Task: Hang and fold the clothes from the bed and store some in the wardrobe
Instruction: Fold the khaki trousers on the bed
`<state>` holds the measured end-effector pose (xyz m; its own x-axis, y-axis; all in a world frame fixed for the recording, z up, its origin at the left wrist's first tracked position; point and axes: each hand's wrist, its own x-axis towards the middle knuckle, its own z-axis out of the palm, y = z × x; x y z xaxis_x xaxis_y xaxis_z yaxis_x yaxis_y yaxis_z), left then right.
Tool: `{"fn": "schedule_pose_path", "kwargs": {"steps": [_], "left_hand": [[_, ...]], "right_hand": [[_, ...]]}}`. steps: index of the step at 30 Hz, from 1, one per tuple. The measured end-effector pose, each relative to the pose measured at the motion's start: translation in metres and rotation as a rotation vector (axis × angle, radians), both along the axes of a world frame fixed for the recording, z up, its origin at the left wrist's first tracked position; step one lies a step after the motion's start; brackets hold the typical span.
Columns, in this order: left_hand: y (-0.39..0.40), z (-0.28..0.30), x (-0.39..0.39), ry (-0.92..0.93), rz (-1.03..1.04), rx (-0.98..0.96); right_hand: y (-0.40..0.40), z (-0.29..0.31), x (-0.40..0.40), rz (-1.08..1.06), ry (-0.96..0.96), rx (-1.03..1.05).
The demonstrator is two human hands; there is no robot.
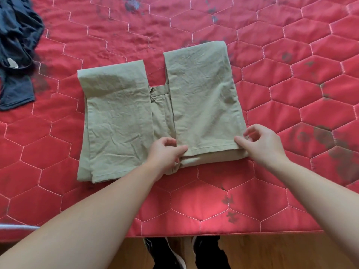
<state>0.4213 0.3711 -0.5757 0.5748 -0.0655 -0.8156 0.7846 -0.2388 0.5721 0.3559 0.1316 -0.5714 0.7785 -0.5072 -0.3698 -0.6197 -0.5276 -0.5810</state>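
Observation:
Khaki trousers lie flat on the red quilted bed, both legs folded back over the waist part. My left hand pinches the near hem of the right leg at its inner corner. My right hand pinches the same hem at its outer corner, thumb and forefinger on the cloth, other fingers raised. The left leg lies untouched beside it.
A heap of dark navy clothes lies at the bed's far left. The bed's near edge runs across the bottom, with wooden floor and dark shoes below it. Dark stains mark the quilt on the right.

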Motion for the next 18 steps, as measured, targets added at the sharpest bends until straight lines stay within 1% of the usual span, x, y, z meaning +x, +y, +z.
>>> {"fn": "schedule_pose_path", "kwargs": {"steps": [2,4,6,8,10,13,16,18], "left_hand": [[0.005,-0.002,0.003,0.074,-0.003,-0.079],[0.008,-0.005,0.006,0.119,-0.07,-0.076],[0.007,-0.009,0.008,0.145,-0.139,-0.064],[0.005,-0.01,0.008,0.15,-0.181,-0.071],[0.007,-0.013,0.009,0.139,-0.208,-0.076],[0.009,-0.016,0.007,0.114,-0.257,-0.056],[0.005,-0.021,0.003,0.012,-0.391,0.081],[0.001,-0.022,0.0,-0.046,-0.459,0.149]], "right_hand": [[-0.003,0.002,-0.004,0.061,-0.055,-0.045],[-0.004,0.001,-0.006,0.086,-0.047,-0.068],[-0.005,-0.002,-0.006,0.045,0.031,-0.055],[-0.004,-0.004,-0.006,0.022,0.103,0.001],[-0.004,-0.004,-0.007,0.024,0.068,0.024],[-0.002,-0.001,-0.012,0.098,-0.031,-0.066],[-0.002,-0.004,-0.014,0.191,-0.044,-0.154],[-0.007,-0.007,-0.014,0.174,-0.033,-0.126]]}}
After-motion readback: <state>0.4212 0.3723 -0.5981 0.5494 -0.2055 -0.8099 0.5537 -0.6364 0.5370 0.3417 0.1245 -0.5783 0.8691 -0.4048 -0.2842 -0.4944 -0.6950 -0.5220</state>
